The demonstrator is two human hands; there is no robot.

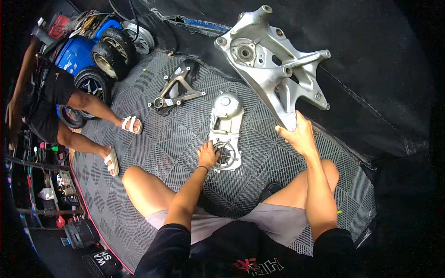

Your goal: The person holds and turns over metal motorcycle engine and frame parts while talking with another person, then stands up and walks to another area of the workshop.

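Observation:
A large silver metal frame part (273, 65) is raised at the upper right, tilted, with my right hand (299, 135) gripping its lower end. My left hand (208, 154) rests on the lower left edge of a silver cover (228, 113), beside its round grilled opening, with the fingers apart. That cover lies flat on the grey tiled floor (176, 134) in front of me. Up and to the left of it, a smaller bracket (178, 90) lies on the floor over a dark piece.
At the left stands another person (51, 97) in white sandals (132, 125). Several wheels (104, 60) and a blue container (76, 53) are behind that person. A shelf rack (41, 167) is at the lower left. Black sheeting (380, 69) borders the floor at the right.

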